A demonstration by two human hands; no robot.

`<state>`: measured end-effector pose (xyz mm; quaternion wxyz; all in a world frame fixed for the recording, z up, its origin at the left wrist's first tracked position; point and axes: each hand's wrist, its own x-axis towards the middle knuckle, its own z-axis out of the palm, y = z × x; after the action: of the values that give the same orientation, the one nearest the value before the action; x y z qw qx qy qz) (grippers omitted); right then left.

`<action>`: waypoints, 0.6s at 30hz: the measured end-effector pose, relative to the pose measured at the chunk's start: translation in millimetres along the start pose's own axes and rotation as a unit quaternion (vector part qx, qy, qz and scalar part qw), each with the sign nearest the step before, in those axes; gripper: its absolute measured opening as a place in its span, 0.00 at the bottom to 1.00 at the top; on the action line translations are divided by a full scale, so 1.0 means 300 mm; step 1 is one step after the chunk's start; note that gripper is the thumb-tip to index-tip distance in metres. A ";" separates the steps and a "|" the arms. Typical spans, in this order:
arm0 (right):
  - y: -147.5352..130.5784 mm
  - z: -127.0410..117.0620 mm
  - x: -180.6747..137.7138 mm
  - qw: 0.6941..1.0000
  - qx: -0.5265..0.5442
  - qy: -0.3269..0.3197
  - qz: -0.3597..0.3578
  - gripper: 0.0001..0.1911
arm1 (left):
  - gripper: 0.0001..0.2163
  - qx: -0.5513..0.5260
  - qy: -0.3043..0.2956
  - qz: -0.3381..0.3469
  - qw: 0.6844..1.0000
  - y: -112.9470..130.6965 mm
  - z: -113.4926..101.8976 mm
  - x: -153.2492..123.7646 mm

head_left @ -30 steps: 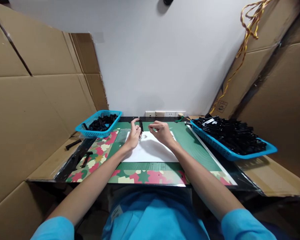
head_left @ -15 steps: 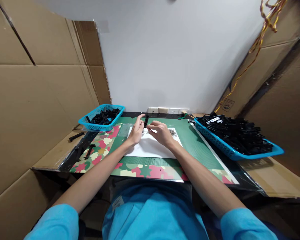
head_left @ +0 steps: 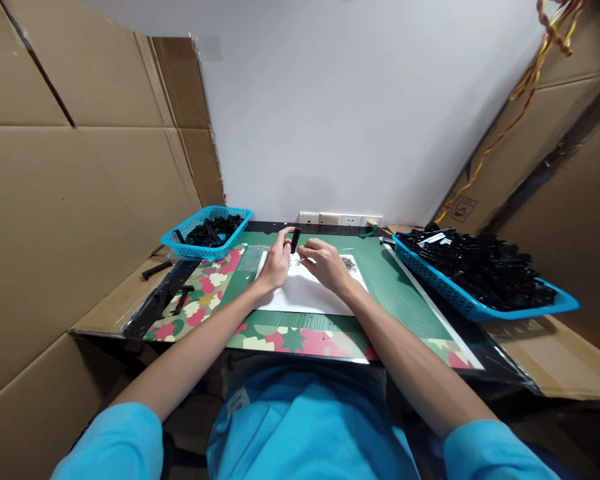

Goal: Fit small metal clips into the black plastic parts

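My left hand is closed on a narrow black plastic piece, which stands up near its fingertips above a white sheet. Close beside it, my right hand has thumb and fingers pinched together at the lower end of the piece. Something thin and pale shows at that pinch, too small to name. On the sheet, a pile of tiny dark bits lies just beyond the right hand, and more such bits show between the hands.
Left stands a blue basket of black pieces; right, a larger blue basket heaped with similar pieces. Loose black pieces lie by the left edge, one on the patterned mat. Power sockets line the wall's foot. Twisted wires hang right.
The black piece has turned in my left hand and now shows a smoother, broader side. My right hand keeps its pinch beside it. The whole view has shifted slightly.
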<state>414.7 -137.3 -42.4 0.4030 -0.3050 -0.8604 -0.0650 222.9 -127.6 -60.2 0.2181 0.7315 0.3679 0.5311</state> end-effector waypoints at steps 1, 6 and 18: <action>0.002 -0.001 -0.001 1.000 0.001 -0.003 -0.003 0.12 | 0.21 0.001 -0.001 0.001 1.000 0.000 0.000 0.000; 0.007 -0.002 -0.003 0.999 -0.002 -0.027 -0.022 0.14 | 0.20 0.010 -0.003 0.010 1.000 0.000 -0.002 -0.004; 0.016 0.009 -0.013 0.999 -0.013 -0.044 -0.006 0.14 | 0.20 0.046 -0.024 0.032 0.998 -0.001 -0.005 -0.010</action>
<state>417.6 -134.2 -47.7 0.3605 -0.3073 -0.8783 -0.0649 220.8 -129.9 -61.6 0.1756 0.7646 0.3634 0.5025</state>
